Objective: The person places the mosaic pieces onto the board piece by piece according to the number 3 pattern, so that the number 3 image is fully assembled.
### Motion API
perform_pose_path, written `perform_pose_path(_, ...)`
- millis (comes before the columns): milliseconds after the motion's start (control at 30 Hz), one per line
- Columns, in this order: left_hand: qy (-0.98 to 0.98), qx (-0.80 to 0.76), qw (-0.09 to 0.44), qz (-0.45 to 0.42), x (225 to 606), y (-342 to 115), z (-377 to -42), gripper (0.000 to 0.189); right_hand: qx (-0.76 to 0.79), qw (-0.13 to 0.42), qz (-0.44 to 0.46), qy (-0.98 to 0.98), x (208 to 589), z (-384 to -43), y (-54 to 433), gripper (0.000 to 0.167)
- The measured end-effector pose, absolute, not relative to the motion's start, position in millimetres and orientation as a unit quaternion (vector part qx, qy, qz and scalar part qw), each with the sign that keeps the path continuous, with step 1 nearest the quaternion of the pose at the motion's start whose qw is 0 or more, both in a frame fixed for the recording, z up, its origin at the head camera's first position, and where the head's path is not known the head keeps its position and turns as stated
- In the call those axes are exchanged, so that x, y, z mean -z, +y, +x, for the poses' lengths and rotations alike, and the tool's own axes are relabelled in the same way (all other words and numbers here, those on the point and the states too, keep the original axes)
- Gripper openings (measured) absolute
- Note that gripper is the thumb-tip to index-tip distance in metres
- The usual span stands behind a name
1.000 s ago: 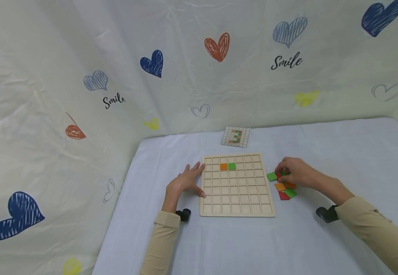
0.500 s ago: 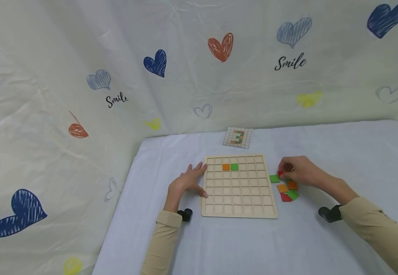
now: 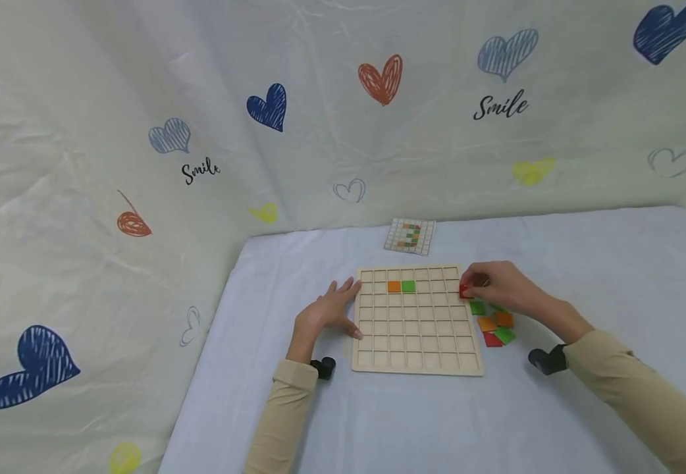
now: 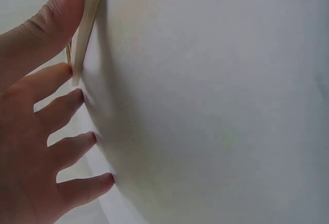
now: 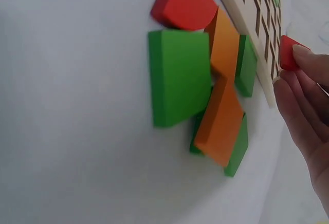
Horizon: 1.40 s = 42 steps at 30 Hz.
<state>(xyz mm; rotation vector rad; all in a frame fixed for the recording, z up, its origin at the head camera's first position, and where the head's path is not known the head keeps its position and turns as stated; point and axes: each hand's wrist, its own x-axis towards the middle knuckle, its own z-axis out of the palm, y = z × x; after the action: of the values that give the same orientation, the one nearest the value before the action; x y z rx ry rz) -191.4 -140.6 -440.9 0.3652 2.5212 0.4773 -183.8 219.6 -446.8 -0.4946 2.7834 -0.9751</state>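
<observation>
A wooden grid board (image 3: 417, 364) lies flat on the white cloth. One orange tile (image 3: 394, 287) and one green tile (image 3: 408, 286) sit side by side in its upper cells. With fingers spread, my left hand (image 3: 324, 313) touches the board's left edge; the left wrist view shows the thumb and index finger at the wooden rim (image 4: 87, 26). My right hand (image 3: 503, 284) pinches a red tile (image 5: 288, 53) between thumb and fingers, over the board's right edge. Below that hand lies a loose pile of orange, green and red tiles (image 5: 180, 80), some overlapping.
Behind the board lies a pattern card (image 3: 411, 237) showing coloured squares on a grid. A black wrist camera (image 3: 548, 360) is strapped to the right wrist, another (image 3: 323, 368) to the left. A curtain (image 3: 438, 145) with printed hearts hangs behind the table.
My right hand has picked the red tile up from the pile and carried it left to the board's edge. The left hand stays at the board's left side.
</observation>
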Motion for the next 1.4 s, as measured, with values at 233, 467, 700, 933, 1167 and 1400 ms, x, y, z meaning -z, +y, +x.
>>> perform_pose_path(233,0.938,-0.176,0.271,0.128,442,-140,-191,0.115,0.342,0.082,-0.164,0.922,452,-194,201,0.008)
perform_pose_path(467,0.937,-0.180,0.274,0.123,442,-139,-192,0.115,0.345,0.089,-0.169,0.919,458,-205,184,0.009)
perform_pose_path(700,0.937,-0.181,0.273,0.119,442,-137,-192,0.115,0.357,0.097,-0.185,0.911,461,-214,173,0.011)
perform_pose_path(933,0.938,-0.181,0.274,0.114,439,-139,-191,0.116,0.352,0.079,-0.195,0.912,466,-222,162,0.010)
perform_pose_path(1167,0.938,-0.172,0.274,0.120,441,-138,-192,0.116,0.336,0.062,-0.203,0.918,466,-223,155,0.010)
perform_pose_path(1400,0.939,-0.172,0.273,0.117,440,-138,-192,0.116,0.323,0.067,-0.197,0.923,467,-226,149,0.007)
